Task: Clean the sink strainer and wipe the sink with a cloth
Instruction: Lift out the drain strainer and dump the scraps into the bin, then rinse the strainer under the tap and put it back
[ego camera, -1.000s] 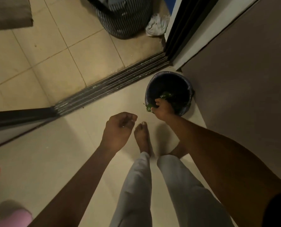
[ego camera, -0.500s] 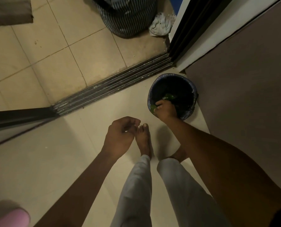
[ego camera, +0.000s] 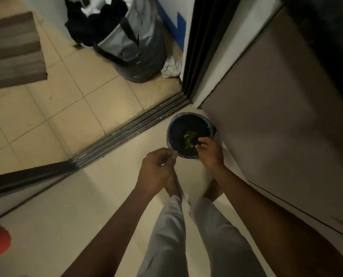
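A small dark bin [ego camera: 169, 132] stands on the floor against the brown panel, with green food scraps [ego camera: 190, 136] at its bottom. My right hand [ego camera: 210, 152] hovers over the bin's near right rim. Its fingers curl round a small dark thing [ego camera: 198, 144] that looks like the sink strainer, most of it hidden by the fingers. My left hand [ego camera: 156, 172] hangs just left of the bin's near rim, fingers loosely curled and holding nothing. No sink or wiping cloth is in view.
A dark door track [ego camera: 130, 128] crosses the floor left of the bin. Beyond it stand a striped laundry bag [ego camera: 134, 47], a crumpled white rag [ego camera: 171, 66] and a brown mat [ego camera: 14, 50]. A brown panel [ego camera: 276, 126] walls the right side. My bare feet are below my hands.
My right hand has shifted from the bin's near left rim to its near right side. My left hand has come up closer to the rim. The view has pulled back and up.
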Tool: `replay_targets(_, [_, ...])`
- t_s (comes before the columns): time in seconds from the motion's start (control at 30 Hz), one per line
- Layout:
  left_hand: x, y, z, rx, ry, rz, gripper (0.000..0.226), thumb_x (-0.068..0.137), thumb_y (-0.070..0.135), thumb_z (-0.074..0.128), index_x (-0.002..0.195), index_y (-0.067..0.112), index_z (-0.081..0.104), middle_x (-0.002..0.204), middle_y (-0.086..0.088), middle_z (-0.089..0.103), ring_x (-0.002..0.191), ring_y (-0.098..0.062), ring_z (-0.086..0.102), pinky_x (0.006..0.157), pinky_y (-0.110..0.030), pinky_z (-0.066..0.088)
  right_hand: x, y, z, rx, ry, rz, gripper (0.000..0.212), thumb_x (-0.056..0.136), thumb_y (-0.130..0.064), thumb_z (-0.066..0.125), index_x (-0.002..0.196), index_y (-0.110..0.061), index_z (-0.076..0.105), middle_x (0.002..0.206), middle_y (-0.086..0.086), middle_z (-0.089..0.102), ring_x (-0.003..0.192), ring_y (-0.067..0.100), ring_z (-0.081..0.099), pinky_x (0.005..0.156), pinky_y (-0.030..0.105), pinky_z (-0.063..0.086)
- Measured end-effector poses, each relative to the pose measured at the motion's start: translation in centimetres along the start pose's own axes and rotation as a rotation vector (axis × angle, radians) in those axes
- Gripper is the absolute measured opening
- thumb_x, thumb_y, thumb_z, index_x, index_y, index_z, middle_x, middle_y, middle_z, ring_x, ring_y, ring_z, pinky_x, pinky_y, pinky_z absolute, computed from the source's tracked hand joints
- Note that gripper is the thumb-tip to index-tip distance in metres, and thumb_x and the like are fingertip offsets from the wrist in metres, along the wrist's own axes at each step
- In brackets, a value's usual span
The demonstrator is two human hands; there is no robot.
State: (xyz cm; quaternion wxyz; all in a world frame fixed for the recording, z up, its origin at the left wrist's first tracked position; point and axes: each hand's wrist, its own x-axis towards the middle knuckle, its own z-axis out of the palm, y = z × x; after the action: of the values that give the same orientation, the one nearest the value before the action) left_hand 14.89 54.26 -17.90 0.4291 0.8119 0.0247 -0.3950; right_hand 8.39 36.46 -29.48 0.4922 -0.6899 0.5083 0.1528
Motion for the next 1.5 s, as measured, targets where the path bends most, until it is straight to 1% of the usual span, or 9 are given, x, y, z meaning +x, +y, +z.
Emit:
replay_targets(0.1, [-2.3, 3.9, -0.1, 0.031, 0.003, 0.089, 0.020, 0.100, 0.006, 0.067, 0.113, 0.011, 0.081, 0.112, -0.001, 0.080, 0.106, -0.014, 0.074, 0.097, -0.026, 0.057, -5.0, -3.2, -4.1, 0.107, 0.038, -0.096, 0.023, 0.097, -0.007, 0.066, 0.118, -0.014, 0.073, 0.121, 0.004, 0.074, 0.113, 0.018, 0.069, 0.087, 0.022, 0.052])
replay_targets(0.23, [-5.8, 10.5, 0.3, 0.054, -0.016, 0.213, 0.020, 0.100, 0.008, 0.067, 0.112, 0.019, 0.080, 0.111, 0.004, 0.080, 0.104, -0.004, 0.073, 0.099, -0.030, 0.059, -13.0, -8.2, -10.6, 0.274, 0.077, -0.215, 0.020, 0.096, -0.008, 0.068, 0.114, -0.015, 0.073, 0.116, -0.001, 0.075, 0.107, 0.010, 0.070, 0.095, 0.024, 0.056])
replay_targets(0.4, [-10.2, 18.3, 1.4, 0.063, -0.028, 0.385, 0.025, 0.097, 0.015, 0.063, 0.116, 0.021, 0.078, 0.112, 0.002, 0.080, 0.104, -0.010, 0.075, 0.098, -0.041, 0.062, -21.5, -11.7, -18.9, 0.395, 0.156, -0.361, 0.017, 0.096, -0.010, 0.070, 0.112, -0.013, 0.075, 0.106, -0.003, 0.077, 0.100, 0.006, 0.073, 0.092, 0.021, 0.057])
replay_targets(0.53, [-13.5, 23.0, 3.4, 0.049, -0.066, 0.453, 0.027, 0.094, 0.025, 0.062, 0.115, 0.024, 0.078, 0.113, 0.004, 0.080, 0.107, -0.013, 0.075, 0.101, -0.048, 0.060, -25.5, -12.1, -25.1, 0.477, 0.268, -0.403, 0.014, 0.096, -0.016, 0.072, 0.107, -0.022, 0.077, 0.099, -0.010, 0.078, 0.093, 0.001, 0.074, 0.084, 0.018, 0.059])
replay_targets(0.67, [-16.4, 27.4, 6.4, 0.032, -0.131, 0.548, 0.027, 0.099, 0.014, 0.067, 0.104, 0.038, 0.078, 0.106, 0.011, 0.081, 0.102, -0.010, 0.076, 0.097, -0.046, 0.061, -28.1, -11.5, -31.4, 0.578, 0.338, -0.440, 0.016, 0.095, -0.019, 0.072, 0.106, -0.028, 0.077, 0.100, -0.011, 0.079, 0.097, 0.006, 0.075, 0.088, 0.032, 0.062])
replay_targets(0.8, [-18.7, 31.4, 10.3, 0.016, -0.220, 0.628, 0.023, 0.101, 0.015, 0.068, 0.108, 0.035, 0.079, 0.108, 0.012, 0.081, 0.105, -0.010, 0.076, 0.099, -0.046, 0.061, -29.8, -9.7, -37.3, 0.643, 0.435, -0.466, 0.017, 0.095, -0.015, 0.072, 0.103, -0.029, 0.077, 0.099, -0.007, 0.079, 0.096, 0.011, 0.075, 0.090, 0.043, 0.063])
replay_targets(1.1, [-21.4, 37.9, 19.5, 0.057, -0.332, 0.697, 0.017, 0.099, 0.016, 0.071, 0.109, 0.026, 0.080, 0.105, 0.010, 0.082, 0.104, -0.014, 0.076, 0.099, -0.051, 0.061, -31.3, -5.1, -46.9, 0.803, 0.565, -0.407, 0.013, 0.094, -0.006, 0.072, 0.101, -0.014, 0.078, 0.096, 0.001, 0.080, 0.090, 0.016, 0.076, 0.077, 0.026, 0.061])
replay_targets(1.33, [-21.3, 41.6, 26.0, 0.132, -0.384, 0.708, 0.017, 0.097, 0.015, 0.072, 0.105, 0.027, 0.081, 0.103, 0.010, 0.082, 0.100, -0.015, 0.077, 0.096, -0.050, 0.062, -28.8, -2.0, -52.3, 0.904, 0.592, -0.317, 0.015, 0.091, -0.004, 0.073, 0.102, -0.013, 0.078, 0.094, 0.003, 0.080, 0.090, 0.025, 0.077, 0.084, 0.036, 0.063])
replay_targets(1.5, [-18.9, 45.2, 30.3, 0.224, -0.436, 0.721, 0.016, 0.097, 0.015, 0.072, 0.109, 0.023, 0.080, 0.104, 0.008, 0.082, 0.098, -0.013, 0.077, 0.097, -0.046, 0.062, -25.4, -0.7, -55.2, 0.997, 0.654, -0.274, 0.014, 0.092, -0.002, 0.072, 0.096, -0.014, 0.078, 0.088, 0.004, 0.079, 0.081, 0.015, 0.075, 0.078, 0.033, 0.063])
